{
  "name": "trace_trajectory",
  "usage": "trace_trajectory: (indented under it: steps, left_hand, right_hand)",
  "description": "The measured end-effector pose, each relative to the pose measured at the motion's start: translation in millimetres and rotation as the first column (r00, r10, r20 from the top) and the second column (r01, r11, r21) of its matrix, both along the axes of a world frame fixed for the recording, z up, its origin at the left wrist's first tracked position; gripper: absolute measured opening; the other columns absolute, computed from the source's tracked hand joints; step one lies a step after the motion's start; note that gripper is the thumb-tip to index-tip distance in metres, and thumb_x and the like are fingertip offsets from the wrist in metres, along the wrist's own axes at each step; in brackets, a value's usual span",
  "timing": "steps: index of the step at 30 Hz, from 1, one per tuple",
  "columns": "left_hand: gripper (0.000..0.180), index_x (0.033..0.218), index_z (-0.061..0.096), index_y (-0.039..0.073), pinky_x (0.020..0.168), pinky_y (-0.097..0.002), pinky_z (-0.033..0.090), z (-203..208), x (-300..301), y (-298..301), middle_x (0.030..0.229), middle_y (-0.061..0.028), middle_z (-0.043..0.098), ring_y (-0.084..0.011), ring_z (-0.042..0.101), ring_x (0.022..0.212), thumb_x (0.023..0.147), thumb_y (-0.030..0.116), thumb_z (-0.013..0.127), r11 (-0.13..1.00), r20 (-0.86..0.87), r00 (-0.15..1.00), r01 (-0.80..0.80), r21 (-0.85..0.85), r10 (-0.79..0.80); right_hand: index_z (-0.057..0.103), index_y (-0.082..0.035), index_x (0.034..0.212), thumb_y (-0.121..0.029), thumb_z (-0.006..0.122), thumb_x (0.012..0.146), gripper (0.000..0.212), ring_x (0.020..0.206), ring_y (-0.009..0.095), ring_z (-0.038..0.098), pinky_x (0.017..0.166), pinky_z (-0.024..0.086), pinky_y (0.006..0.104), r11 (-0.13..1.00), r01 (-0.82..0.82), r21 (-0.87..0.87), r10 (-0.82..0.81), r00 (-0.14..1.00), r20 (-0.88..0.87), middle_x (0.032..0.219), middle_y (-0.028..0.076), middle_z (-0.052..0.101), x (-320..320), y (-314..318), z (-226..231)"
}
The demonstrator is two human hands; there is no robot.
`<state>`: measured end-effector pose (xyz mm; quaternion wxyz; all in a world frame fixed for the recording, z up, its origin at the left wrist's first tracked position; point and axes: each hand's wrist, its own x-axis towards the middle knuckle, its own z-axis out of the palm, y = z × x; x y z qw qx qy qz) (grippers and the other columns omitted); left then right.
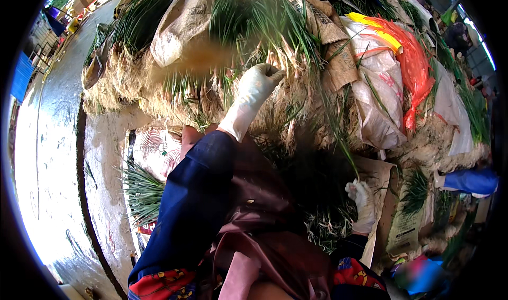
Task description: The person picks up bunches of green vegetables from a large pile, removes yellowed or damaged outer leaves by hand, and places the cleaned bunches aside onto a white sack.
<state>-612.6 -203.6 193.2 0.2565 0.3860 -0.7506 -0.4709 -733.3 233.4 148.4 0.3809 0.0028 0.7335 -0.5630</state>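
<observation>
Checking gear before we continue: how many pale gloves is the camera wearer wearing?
2: one on the left hand, near the pale stems; one on the right hand, lower right, beside the tan sheet. Both show.

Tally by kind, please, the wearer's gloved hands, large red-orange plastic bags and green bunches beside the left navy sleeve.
Gloved left hand and right hand: 2
Large red-orange plastic bag: 1
Green bunch: 1
Total: 4
</observation>
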Motion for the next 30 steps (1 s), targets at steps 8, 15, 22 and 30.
trace_trajectory:
  steps: [8,15,22,30]
  left_hand:
    - [0.051,0.092,0.068,0.013,0.074,-0.0339,0.049,18.7,-23.6,-8.4,0.085,-0.0075,0.067,-0.0222,0.064,0.08,0.063,0.056,0.073,0.982,0.525,0.85,0.14,-0.126,-0.054]
    - [0.042,0.094,0.067,0.01,0.071,-0.0302,0.048,-5.3,-2.4,-0.9,0.083,-0.0061,0.066,-0.0178,0.062,0.076,0.069,0.043,0.073,0.996,0.208,0.976,0.079,-0.035,-0.07]
    - [0.023,0.097,0.066,0.011,0.072,-0.0247,0.047,-5.3,53.4,-11.2,0.083,-0.0034,0.067,-0.0098,0.061,0.077,0.079,0.025,0.068,0.989,-0.039,0.998,0.058,0.136,-0.053]
    - [0.017,0.097,0.064,0.003,0.068,-0.0214,0.046,-3.8,38.7,7.0,0.088,-0.0038,0.066,-0.0084,0.06,0.079,0.082,0.011,0.065,0.906,-0.194,0.976,0.164,0.389,-0.093]
  right_hand:
    - [0.06,0.003,0.103,-0.008,0.057,0.088,0.02,0.086,0.012,0.057,0.082,0.047,0.0243,0.943,-0.327,0.062,0.275,0.66,-0.699,0.099,0.007,0.062,-10.8,-100.4,12.2]
    - [0.059,-0.01,0.111,-0.021,0.068,0.079,0.035,0.091,0.018,0.063,0.079,0.051,0.03,0.865,-0.491,0.103,0.372,0.489,-0.789,0.103,0.007,0.065,-26.4,-397.7,73.3]
    - [0.059,0.0,0.105,-0.01,0.067,0.08,0.028,0.084,0.015,0.062,0.073,0.048,0.0259,0.709,-0.655,-0.263,0.388,0.673,-0.63,0.096,0.01,0.066,-51.8,-421.1,42.1]
    - [0.057,-0.002,0.104,-0.015,0.062,0.084,0.024,0.069,0.011,0.055,0.063,0.045,0.0221,0.749,-0.411,-0.52,0.323,0.911,-0.256,0.082,0.004,0.059,-25.9,-201.9,65.4]
